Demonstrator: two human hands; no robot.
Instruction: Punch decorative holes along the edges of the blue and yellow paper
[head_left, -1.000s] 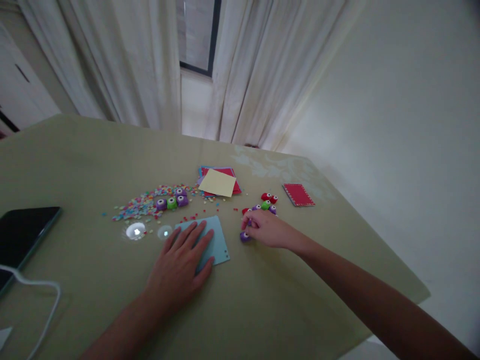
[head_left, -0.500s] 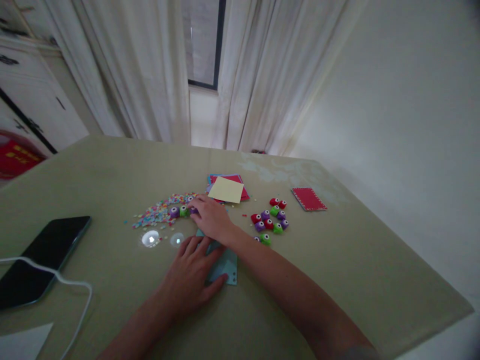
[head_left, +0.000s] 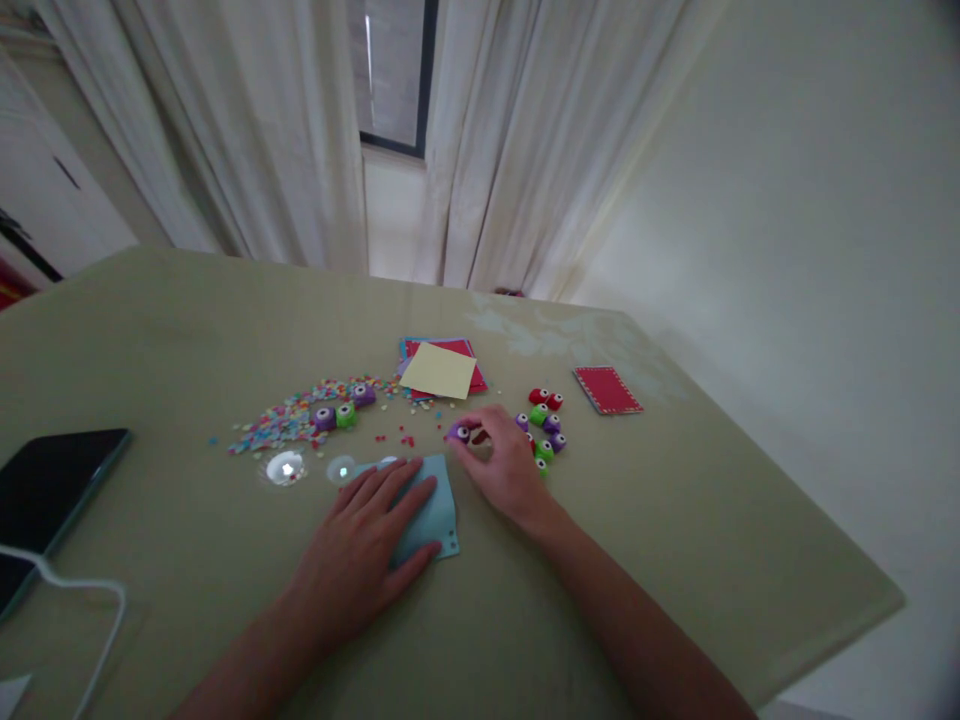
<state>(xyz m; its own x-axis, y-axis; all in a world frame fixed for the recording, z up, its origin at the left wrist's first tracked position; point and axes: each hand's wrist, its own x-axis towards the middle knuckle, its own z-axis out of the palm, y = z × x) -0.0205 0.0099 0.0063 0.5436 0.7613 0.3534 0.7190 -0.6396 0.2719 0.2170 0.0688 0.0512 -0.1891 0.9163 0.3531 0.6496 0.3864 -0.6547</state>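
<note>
My left hand (head_left: 367, 535) lies flat with fingers spread on a light blue paper sheet (head_left: 431, 515) on the olive table (head_left: 637, 520). My right hand (head_left: 501, 462) pinches a small purple paper punch (head_left: 458, 433) just above the sheet's far right corner. Right behind that hand sits a cluster of red, green and purple punches (head_left: 544, 420). Further left, a row of purple and green punches (head_left: 343, 410) stands at the edge of a scatter of coloured paper bits (head_left: 289, 415).
A stack of coloured papers with a yellow sheet on top (head_left: 439, 370) lies behind the hands; a red card (head_left: 607, 389) is at the right. A dark tablet (head_left: 45, 490) with a white cable (head_left: 90, 620) sits at the left. Curtains (head_left: 487, 140) hang behind the table.
My right hand went from the right cluster to the left row of punches, then came back to the middle holding a purple punch. The left hand stayed on the blue sheet.
</note>
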